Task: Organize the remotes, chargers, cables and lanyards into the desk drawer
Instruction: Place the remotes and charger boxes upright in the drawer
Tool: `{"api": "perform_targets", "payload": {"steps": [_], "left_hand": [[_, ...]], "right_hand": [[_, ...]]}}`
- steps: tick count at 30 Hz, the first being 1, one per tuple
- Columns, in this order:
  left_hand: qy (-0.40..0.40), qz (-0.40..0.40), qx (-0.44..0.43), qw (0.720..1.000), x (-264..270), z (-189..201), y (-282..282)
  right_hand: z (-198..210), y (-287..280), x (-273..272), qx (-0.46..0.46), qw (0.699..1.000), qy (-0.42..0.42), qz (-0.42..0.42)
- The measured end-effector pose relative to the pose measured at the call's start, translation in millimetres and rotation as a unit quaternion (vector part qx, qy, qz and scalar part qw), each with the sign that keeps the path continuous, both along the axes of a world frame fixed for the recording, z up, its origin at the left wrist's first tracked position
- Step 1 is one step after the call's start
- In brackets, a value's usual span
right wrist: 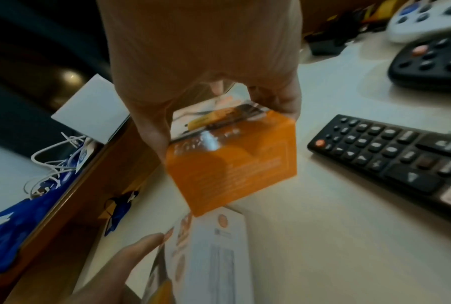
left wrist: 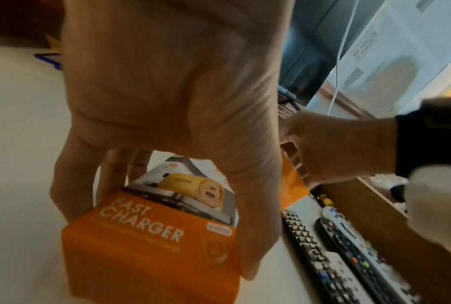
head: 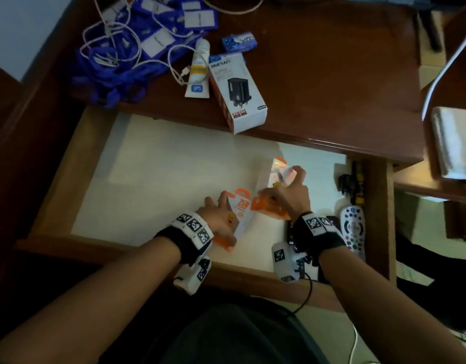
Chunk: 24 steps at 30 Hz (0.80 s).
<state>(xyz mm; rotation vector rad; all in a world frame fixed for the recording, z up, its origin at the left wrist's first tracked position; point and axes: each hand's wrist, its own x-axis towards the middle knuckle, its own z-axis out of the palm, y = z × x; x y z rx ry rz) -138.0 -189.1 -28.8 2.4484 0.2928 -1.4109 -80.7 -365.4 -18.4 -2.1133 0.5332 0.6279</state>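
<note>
The desk drawer (head: 174, 179) stands open, lined in white. My left hand (head: 224, 219) grips an orange "fast charger" box (left wrist: 151, 246) lying on the drawer floor near the front, fingers on one side and thumb on the other. My right hand (head: 281, 185) pinches a second orange charger box (right wrist: 232, 160) just to its right, one corner touching the first box. A white remote (head: 353, 227) and black remotes (right wrist: 390, 152) lie along the drawer's right side. Blue lanyards (head: 116, 69) tangled with white cables (head: 113, 40) sit on the desktop at the back left.
A white boxed charger (head: 237, 93) overhangs the desk edge above the drawer, beside a white tube (head: 197, 69) and a small blue box (head: 239, 42). A black plug and yellow-tipped cable (head: 351, 185) lie in the drawer's far right corner. The drawer's left half shows bare lining.
</note>
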Motion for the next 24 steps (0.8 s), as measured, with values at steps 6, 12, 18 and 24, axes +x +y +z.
{"api": "perform_targets", "payload": {"steps": [6, 12, 18, 24], "left_hand": [[-0.006, -0.076, 0.039, 0.996, -12.1, 0.6, -11.1], [-0.04, -0.089, 0.014, 0.995, -12.8, -1.2, -20.5], [-0.067, -0.064, -0.003, 0.996, -4.8, -5.3, -25.9], [-0.075, -0.054, 0.001, 0.996, -3.0, -15.6, -11.0]], "right_hand": [[0.4, 1.4, 26.0, 0.02, 1.0, 0.007, -0.002], [-10.2, 4.8, 23.2, -0.02, 0.994, 0.039, 0.097], [-21.8, 6.0, 27.8, -0.065, 0.991, 0.03, 0.111], [-24.2, -8.9, 28.5, -0.083, 0.988, 0.014, 0.129]]}}
